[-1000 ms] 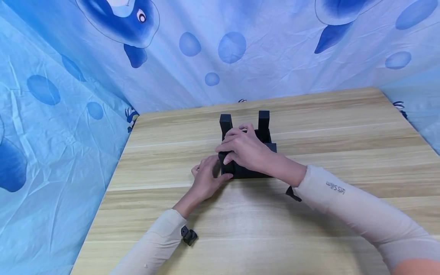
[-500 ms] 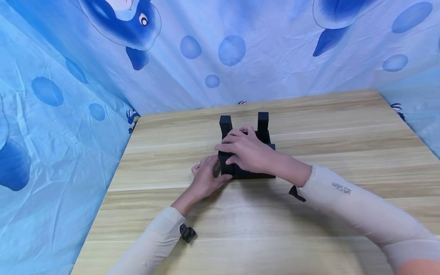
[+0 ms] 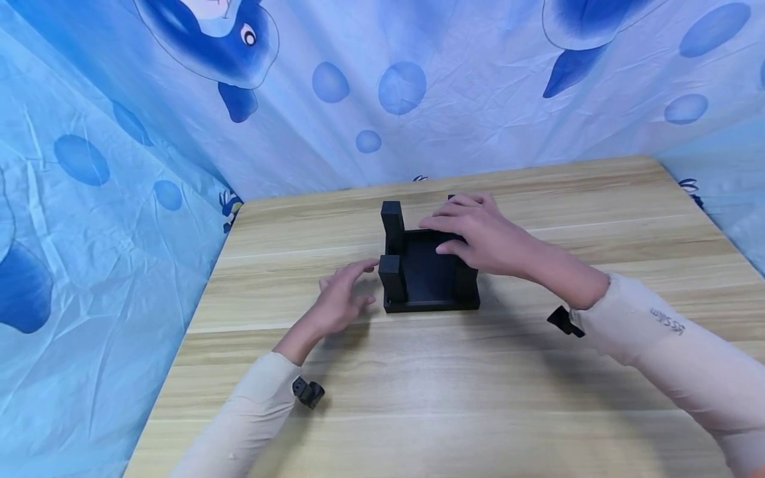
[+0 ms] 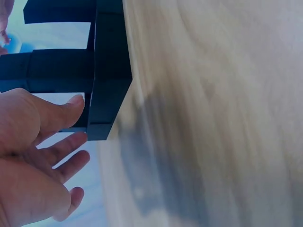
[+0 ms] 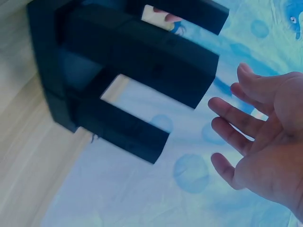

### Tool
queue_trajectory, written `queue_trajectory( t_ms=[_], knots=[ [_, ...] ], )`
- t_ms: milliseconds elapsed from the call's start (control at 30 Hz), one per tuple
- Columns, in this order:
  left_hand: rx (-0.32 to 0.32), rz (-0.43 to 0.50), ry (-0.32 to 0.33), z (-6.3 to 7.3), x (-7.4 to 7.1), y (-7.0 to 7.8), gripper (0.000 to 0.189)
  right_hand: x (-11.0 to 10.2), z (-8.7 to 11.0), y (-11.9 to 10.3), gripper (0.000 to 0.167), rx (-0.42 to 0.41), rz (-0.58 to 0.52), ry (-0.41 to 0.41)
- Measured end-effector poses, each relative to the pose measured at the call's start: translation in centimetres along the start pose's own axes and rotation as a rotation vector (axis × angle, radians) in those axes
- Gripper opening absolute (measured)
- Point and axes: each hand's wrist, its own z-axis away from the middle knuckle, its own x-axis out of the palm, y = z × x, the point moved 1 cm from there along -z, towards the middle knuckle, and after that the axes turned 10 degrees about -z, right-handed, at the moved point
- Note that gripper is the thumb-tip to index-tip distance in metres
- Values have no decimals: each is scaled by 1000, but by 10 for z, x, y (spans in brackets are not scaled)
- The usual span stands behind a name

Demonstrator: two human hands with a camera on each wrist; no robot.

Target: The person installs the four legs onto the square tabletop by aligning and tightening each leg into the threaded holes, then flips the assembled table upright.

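A black, stool-like piece (image 3: pixel 425 275) lies upturned on the wooden table, its square panel down and several thick square legs pointing up from the corners. Just off its left side hovers my left hand (image 3: pixel 337 304), fingers spread and holding nothing. In the left wrist view, the thumb (image 4: pixel 71 109) overlaps the panel edge. My right hand (image 3: pixel 487 232) is over the right-hand legs, covering most of them in the head view. From the right wrist, its loosely bent fingers (image 5: pixel 232 113) show apart from the leg ends, with nothing in the palm.
The pale wood-grain table (image 3: pixel 430 392) stretches around the black piece on every side. Behind it and along the left hangs a blue curtain (image 3: pixel 358 66) printed with sea animals and bubbles. A small black camera (image 3: pixel 307 392) is strapped at the left wrist, another (image 3: pixel 564 322) at the right.
My right hand has left the near left leg and moved right, over the right-hand legs. My left hand has let go of the near left corner and drawn back left. The black piece stays put.
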Motion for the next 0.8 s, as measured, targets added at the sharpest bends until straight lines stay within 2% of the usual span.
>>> queue_trajectory(
  t_ms=[133, 333, 433, 633, 800],
  knots=[
    [18, -50, 19, -4, -4, -3, 61, -2, 8, 14, 39, 58, -25, -24],
    [24, -89, 46, -9, -10, -7, 56, -8, 19, 35, 39, 121, -118, 11],
    [23, -109, 58, -12, -11, -10, 53, -9, 26, 44, 42, 143, -143, -1],
    [64, -212, 78, -19, -7, -15, 52, 4, 36, 60, 46, 197, -85, -89],
    [158, -347, 74, -28, 0, -16, 55, 27, 41, 74, 51, 220, 50, -158]
  ],
)
